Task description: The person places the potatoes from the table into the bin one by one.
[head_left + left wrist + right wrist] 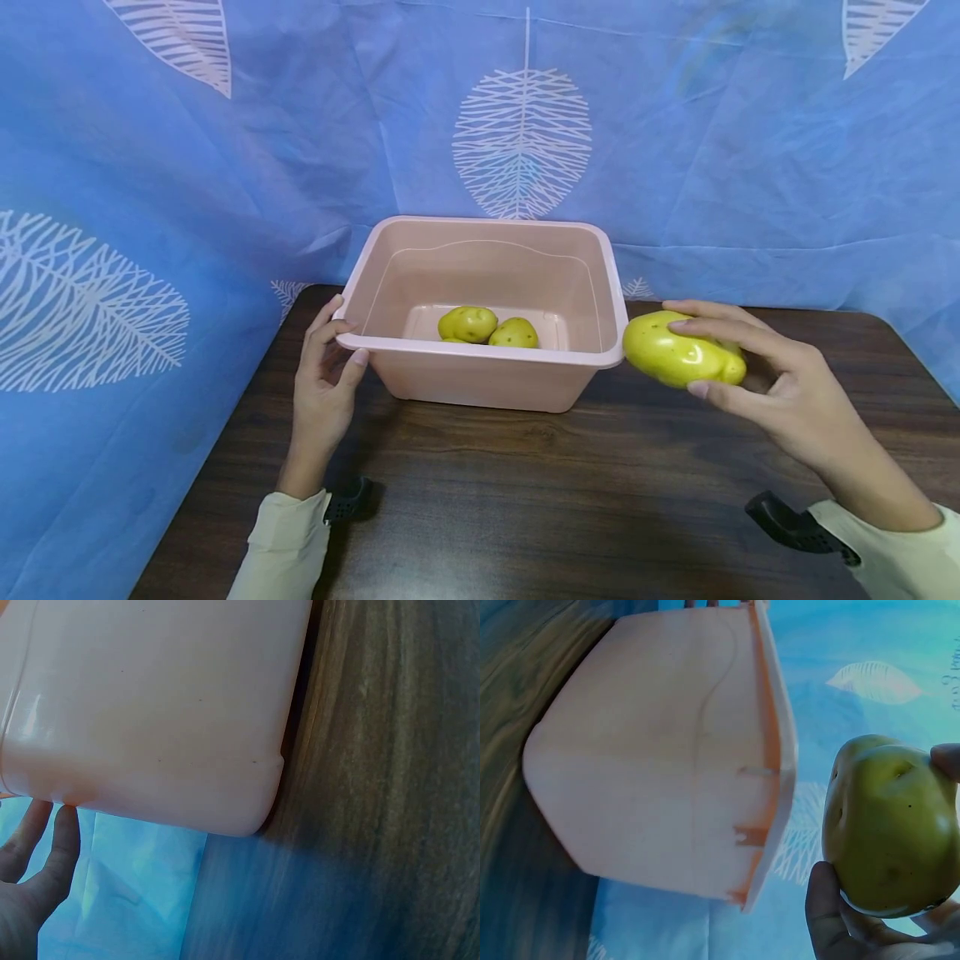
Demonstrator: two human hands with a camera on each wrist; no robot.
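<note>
A pink plastic basin [480, 381] stands upright on the table. My left hand [322, 387] grips its front left corner, fingers at the rim and thumb against the front. In the left wrist view, two fingers [64, 847] touch the basin's side wall. My right hand [783, 375] holds a glossy yellow-green potato [667, 346] just beyond the basin's right rim, between thumb and fingers. The right wrist view shows this potato [892, 825] up close. Inside the basin lie a potato [472, 323] and another potato [514, 333]; the front rim partly hides them.
Beneath the basin is a dark wooden table [480, 492]. A blue cloth [675, 150] with white leaf prints hangs behind it and along the left side. Each wrist wears a black band, such as the right band [798, 525].
</note>
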